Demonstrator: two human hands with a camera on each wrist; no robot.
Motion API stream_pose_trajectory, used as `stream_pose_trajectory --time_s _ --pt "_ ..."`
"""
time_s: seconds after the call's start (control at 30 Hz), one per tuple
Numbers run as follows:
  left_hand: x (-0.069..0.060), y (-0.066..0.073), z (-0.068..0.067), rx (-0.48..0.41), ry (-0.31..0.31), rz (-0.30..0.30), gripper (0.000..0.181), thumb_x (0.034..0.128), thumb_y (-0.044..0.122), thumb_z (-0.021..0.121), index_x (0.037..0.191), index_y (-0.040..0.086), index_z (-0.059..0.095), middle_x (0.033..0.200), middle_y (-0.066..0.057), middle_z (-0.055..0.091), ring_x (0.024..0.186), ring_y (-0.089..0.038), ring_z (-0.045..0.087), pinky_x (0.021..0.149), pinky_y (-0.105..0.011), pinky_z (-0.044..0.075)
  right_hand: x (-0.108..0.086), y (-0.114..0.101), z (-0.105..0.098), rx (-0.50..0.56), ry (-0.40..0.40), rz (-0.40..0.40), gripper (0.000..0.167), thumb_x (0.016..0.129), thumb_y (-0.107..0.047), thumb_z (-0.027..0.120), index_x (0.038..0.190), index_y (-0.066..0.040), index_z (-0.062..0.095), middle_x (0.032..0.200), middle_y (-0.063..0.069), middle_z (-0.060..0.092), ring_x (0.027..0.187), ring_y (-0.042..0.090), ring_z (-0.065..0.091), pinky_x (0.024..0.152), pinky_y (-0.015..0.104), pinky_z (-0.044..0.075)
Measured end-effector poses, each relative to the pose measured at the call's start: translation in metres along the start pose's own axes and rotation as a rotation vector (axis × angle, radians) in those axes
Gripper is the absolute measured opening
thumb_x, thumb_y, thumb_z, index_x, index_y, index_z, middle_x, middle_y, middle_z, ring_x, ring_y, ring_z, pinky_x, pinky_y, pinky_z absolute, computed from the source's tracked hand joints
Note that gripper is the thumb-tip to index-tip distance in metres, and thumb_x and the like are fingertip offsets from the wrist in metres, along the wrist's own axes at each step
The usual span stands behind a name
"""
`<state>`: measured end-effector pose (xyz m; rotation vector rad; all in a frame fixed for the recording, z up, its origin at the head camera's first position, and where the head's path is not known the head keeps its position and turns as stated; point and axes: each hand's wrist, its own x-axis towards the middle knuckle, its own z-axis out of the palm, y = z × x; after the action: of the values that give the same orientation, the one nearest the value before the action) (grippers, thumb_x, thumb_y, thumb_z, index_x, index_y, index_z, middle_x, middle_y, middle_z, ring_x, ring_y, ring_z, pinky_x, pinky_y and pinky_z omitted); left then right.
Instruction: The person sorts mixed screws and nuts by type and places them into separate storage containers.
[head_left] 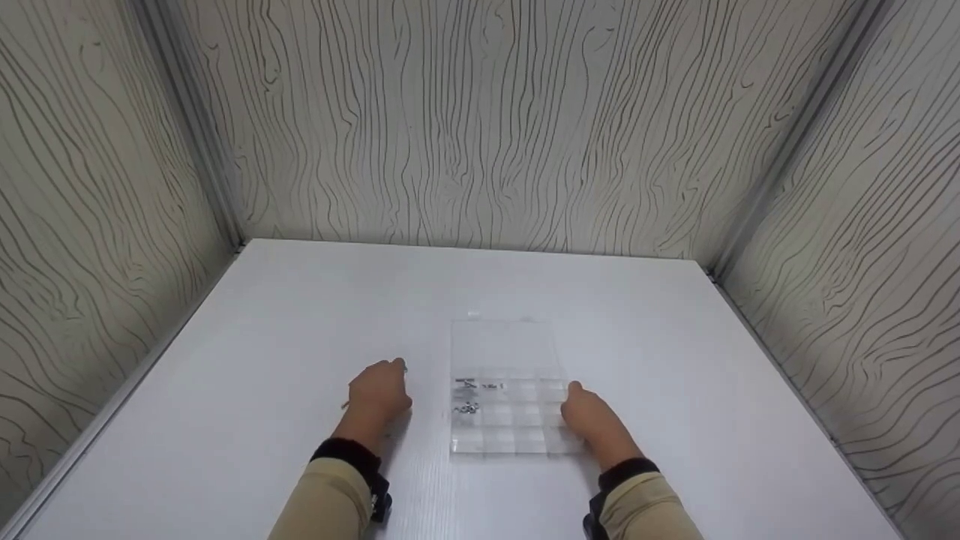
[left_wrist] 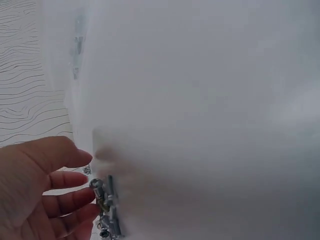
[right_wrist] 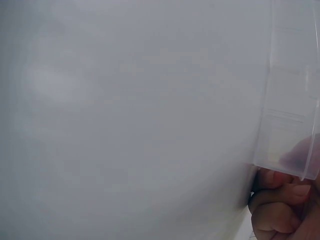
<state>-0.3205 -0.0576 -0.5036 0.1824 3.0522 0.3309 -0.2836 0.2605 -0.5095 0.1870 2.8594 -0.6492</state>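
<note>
The box [head_left: 499,453] is smooth, see-through plastic with a light gloss; the loose screws [left_wrist: 111,191] and the box's small parts [head_left: 469,408] look like shiny bare metal. The surface [head_left: 262,315] is smooth with a soft sheen. The walls [head_left: 480,127] look matt, printed with wood-grain lines, the corner posts [head_left: 189,112] like dull metal, and the sleeves [head_left: 322,501] like matt cloth.
</note>
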Motion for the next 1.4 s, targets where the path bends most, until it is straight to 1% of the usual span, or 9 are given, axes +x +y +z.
stream_pose_trajectory --time_s 0.13,0.27,0.33,0.43,0.7,0.9,1.1,1.3,1.4 --pt "0.003 0.006 -0.001 0.009 0.02 -0.01 0.055 0.077 0.012 0.068 0.127 0.005 0.046 0.109 -0.016 0.056 0.095 -0.031 0.059 0.076 -0.053 0.05 -0.001 0.001 0.0 0.005 0.004 -0.001 0.046 0.093 -0.009 0.035 0.131 0.016 0.028 0.118 0.034 0.049 0.111 0.044 0.048 0.092 0.051 0.041" --pt "0.004 0.011 -0.002 0.052 -0.002 0.012 0.034 0.0823 0.007 0.062 0.115 0.004 0.054 0.1 -0.015 0.054 0.088 -0.029 0.059 0.072 -0.045 0.053 -0.001 0.001 0.0 0.013 0.01 -0.002 0.046 0.093 -0.009 0.034 0.131 0.016 0.029 0.118 0.034 0.049 0.109 0.043 0.049 0.09 0.05 0.043" --pt "0.003 0.012 -0.003 0.058 -0.017 0.018 0.023 0.0849 0.003 0.057 0.108 0.004 0.057 0.097 -0.014 0.054 0.088 -0.029 0.059 0.074 -0.048 0.052 -0.002 0.001 0.0 0.017 0.011 0.001 0.046 0.093 -0.009 0.034 0.131 0.016 0.029 0.119 0.034 0.049 0.109 0.043 0.049 0.089 0.05 0.043" --pt "0.002 0.013 -0.004 0.049 -0.03 0.026 0.02 0.0867 0.001 0.053 0.106 0.004 0.058 0.099 -0.015 0.055 0.093 -0.031 0.058 0.077 -0.051 0.05 -0.002 0.0 0.0 0.019 0.013 0.0 0.046 0.093 -0.009 0.034 0.131 0.016 0.029 0.119 0.034 0.048 0.109 0.044 0.049 0.089 0.05 0.043" --pt "0.001 0.003 -0.015 -0.028 -0.009 -0.026 0.024 0.0886 0.006 0.053 0.112 0.005 0.06 0.106 -0.013 0.059 0.102 -0.028 0.057 0.085 -0.04 0.05 -0.004 -0.002 -0.002 0.001 0.011 -0.015 0.04 0.092 -0.008 0.036 0.126 0.014 0.035 0.104 0.028 0.056 0.093 0.034 0.057 0.079 0.044 0.048" --pt "0.001 -0.007 -0.023 -0.048 -0.038 -0.066 0.026 0.0865 0.002 0.053 0.112 0.003 0.059 0.109 -0.015 0.06 0.101 -0.028 0.057 0.081 -0.042 0.051 -0.005 -0.002 -0.003 0.02 0.013 -0.017 0.042 0.092 -0.007 0.035 0.128 0.014 0.033 0.109 0.031 0.054 0.098 0.038 0.055 0.082 0.046 0.047" --pt "0.001 -0.009 -0.022 -0.076 -0.079 -0.095 0.03 0.0796 -0.001 0.059 0.11 0.002 0.06 0.103 -0.013 0.062 0.089 -0.023 0.058 0.072 -0.038 0.052 -0.006 -0.002 -0.004 0.04 0.017 -0.018 0.044 0.091 -0.006 0.034 0.13 0.015 0.03 0.115 0.033 0.051 0.101 0.038 0.054 0.084 0.047 0.045" --pt "0.001 -0.01 -0.015 -0.039 -0.096 -0.081 0.034 0.0803 -0.004 0.059 0.114 0.0 0.057 0.109 -0.019 0.059 0.104 -0.034 0.056 0.083 -0.052 0.048 -0.006 -0.002 -0.004 0.02 0.015 -0.032 0.047 0.092 -0.007 0.034 0.131 0.017 0.028 0.118 0.035 0.048 0.109 0.043 0.049 0.09 0.05 0.042" --pt "-0.001 -0.01 -0.01 -0.013 -0.069 -0.055 0.028 0.0842 -0.004 0.053 0.112 -0.001 0.058 0.108 -0.019 0.059 0.106 -0.033 0.055 0.087 -0.048 0.048 -0.005 -0.002 -0.003 0.008 0.018 -0.048 0.047 0.091 -0.007 0.035 0.13 0.018 0.028 0.118 0.036 0.048 0.111 0.045 0.047 0.093 0.051 0.04"
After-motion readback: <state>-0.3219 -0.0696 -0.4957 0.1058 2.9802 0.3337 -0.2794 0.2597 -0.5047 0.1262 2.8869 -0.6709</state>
